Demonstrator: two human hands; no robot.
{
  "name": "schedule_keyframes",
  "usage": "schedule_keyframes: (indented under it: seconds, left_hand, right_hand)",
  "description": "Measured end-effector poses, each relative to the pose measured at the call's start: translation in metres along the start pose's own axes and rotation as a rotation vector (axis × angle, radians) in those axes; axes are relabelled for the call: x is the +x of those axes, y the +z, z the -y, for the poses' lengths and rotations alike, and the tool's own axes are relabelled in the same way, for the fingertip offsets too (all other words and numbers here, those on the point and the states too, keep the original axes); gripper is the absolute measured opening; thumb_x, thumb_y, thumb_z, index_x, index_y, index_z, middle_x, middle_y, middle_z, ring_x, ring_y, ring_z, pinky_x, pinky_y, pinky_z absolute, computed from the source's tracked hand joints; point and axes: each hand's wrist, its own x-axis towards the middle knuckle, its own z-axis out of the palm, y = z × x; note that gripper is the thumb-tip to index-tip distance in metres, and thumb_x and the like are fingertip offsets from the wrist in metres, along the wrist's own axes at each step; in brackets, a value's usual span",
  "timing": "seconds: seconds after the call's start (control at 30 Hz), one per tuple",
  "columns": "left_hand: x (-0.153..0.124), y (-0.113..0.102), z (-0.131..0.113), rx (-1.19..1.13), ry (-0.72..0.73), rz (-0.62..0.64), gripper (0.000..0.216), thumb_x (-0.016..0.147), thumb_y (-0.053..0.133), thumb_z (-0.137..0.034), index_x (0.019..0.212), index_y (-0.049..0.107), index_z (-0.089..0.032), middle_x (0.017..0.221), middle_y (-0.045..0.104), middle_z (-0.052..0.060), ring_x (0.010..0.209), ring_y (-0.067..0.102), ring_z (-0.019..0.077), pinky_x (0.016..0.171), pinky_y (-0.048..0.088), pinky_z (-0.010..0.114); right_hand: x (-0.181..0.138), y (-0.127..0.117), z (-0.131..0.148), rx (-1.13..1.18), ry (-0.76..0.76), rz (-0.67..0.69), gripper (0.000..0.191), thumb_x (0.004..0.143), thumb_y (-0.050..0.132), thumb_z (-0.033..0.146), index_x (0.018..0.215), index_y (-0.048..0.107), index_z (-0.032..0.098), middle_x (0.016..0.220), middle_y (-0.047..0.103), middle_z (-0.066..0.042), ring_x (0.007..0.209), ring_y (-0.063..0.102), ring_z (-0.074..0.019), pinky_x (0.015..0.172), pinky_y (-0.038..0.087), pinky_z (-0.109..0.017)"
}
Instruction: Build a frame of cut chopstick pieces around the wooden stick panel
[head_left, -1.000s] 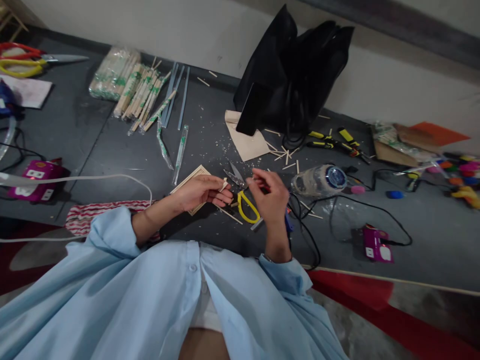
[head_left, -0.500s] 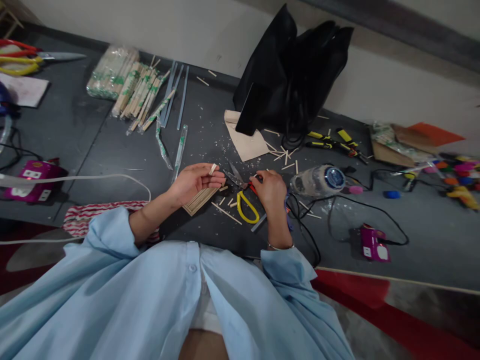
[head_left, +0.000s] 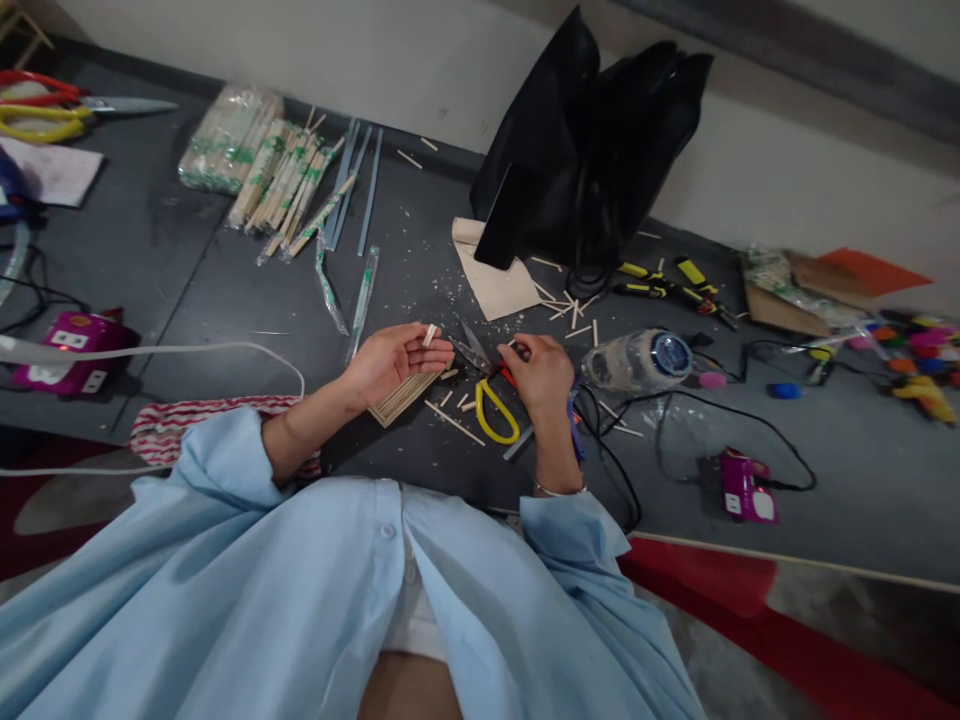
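Observation:
My left hand (head_left: 386, 365) is turned palm up and holds a couple of short wooden stick pieces (head_left: 431, 335) at its fingers. Below it, a flat panel of wooden sticks (head_left: 401, 402) lies on the table, partly covered by the hand. My right hand (head_left: 541, 375) is bent over with thumb and fingertips pinched together; whatever is between them is too small to make out. Between the hands rest scissors (head_left: 496, 412) with one yellow and one red handle, the red one partly hidden by my right hand. Several cut stick pieces (head_left: 455, 422) lie near the scissors.
A plastic bottle (head_left: 637, 360) lies right of my right hand, beside black cables. Behind are a black bag (head_left: 592, 150), a phone (head_left: 506, 215) and pliers (head_left: 667, 285). Wrapped stick bundles (head_left: 281, 185) lie back left. Purple devices (head_left: 748, 485) sit at both sides.
My right hand has shifted very slightly, its fingertips still pinched. My left hand stays palm up with the stick pieces; the view has tilted a little.

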Motion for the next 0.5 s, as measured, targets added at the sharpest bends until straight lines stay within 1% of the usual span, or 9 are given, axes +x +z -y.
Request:
schedule_keyframes:
  seconds: [0.1, 0.13, 0.2, 0.33, 0.4, 0.5]
  left_hand:
    - [-0.001, 0.002, 0.003, -0.005, -0.040, 0.010, 0.029, 0.099, 0.046, -0.021, 0.091, 0.070, -0.008, 0.089, 0.076, 0.016, 0.085, 0.075, 0.0223, 0.090, 0.056, 0.039]
    - [-0.002, 0.003, 0.005, -0.008, -0.054, 0.016, 0.030, 0.099, 0.046, -0.022, 0.091, 0.071, -0.008, 0.090, 0.076, 0.016, 0.085, 0.074, 0.0220, 0.090, 0.056, 0.038]
    - [-0.003, 0.004, 0.008, -0.016, -0.076, 0.046, 0.030, 0.100, 0.047, -0.023, 0.094, 0.072, -0.008, 0.093, 0.076, 0.016, 0.086, 0.074, 0.0211, 0.090, 0.055, 0.037]
    - [-0.005, 0.003, 0.014, -0.042, -0.082, 0.131, 0.031, 0.100, 0.045, -0.023, 0.099, 0.073, -0.009, 0.099, 0.076, 0.015, 0.088, 0.073, 0.0192, 0.088, 0.056, 0.035]
    - [-0.005, 0.002, 0.016, -0.044, -0.070, 0.167, 0.030, 0.100, 0.047, -0.025, 0.100, 0.073, -0.010, 0.100, 0.076, 0.014, 0.088, 0.072, 0.0184, 0.087, 0.056, 0.034]
    - [-0.005, 0.000, 0.020, -0.040, -0.046, 0.213, 0.027, 0.097, 0.056, -0.031, 0.102, 0.074, -0.012, 0.103, 0.076, 0.013, 0.092, 0.071, 0.0188, 0.089, 0.055, 0.033]
  right_hand:
    - [-0.009, -0.010, 0.017, 0.286, -0.143, -0.108, 0.028, 0.088, 0.068, 0.039, 0.106, 0.075, 0.018, 0.095, 0.073, -0.008, 0.082, 0.066, -0.0202, 0.081, 0.054, -0.036]
    - [-0.014, -0.013, 0.024, 0.362, -0.195, -0.116, 0.029, 0.089, 0.067, 0.041, 0.107, 0.074, 0.020, 0.097, 0.073, -0.007, 0.082, 0.066, -0.0196, 0.081, 0.055, -0.036]
    - [-0.024, -0.019, 0.038, 0.440, -0.265, -0.109, 0.029, 0.090, 0.068, 0.043, 0.109, 0.074, 0.024, 0.101, 0.073, -0.005, 0.086, 0.067, -0.0196, 0.082, 0.056, -0.036]
    - [-0.040, -0.017, 0.056, 0.447, -0.354, -0.122, 0.026, 0.090, 0.069, 0.040, 0.112, 0.074, 0.028, 0.104, 0.073, -0.005, 0.097, 0.067, -0.0218, 0.089, 0.055, -0.039]
    - [-0.043, -0.011, 0.057, 0.431, -0.384, -0.142, 0.026, 0.090, 0.070, 0.039, 0.113, 0.074, 0.029, 0.104, 0.072, -0.005, 0.100, 0.065, -0.0224, 0.090, 0.054, -0.040]
    - [-0.044, -0.003, 0.056, 0.430, -0.406, -0.171, 0.027, 0.090, 0.070, 0.039, 0.114, 0.074, 0.028, 0.105, 0.071, -0.005, 0.100, 0.065, -0.0221, 0.090, 0.054, -0.040]
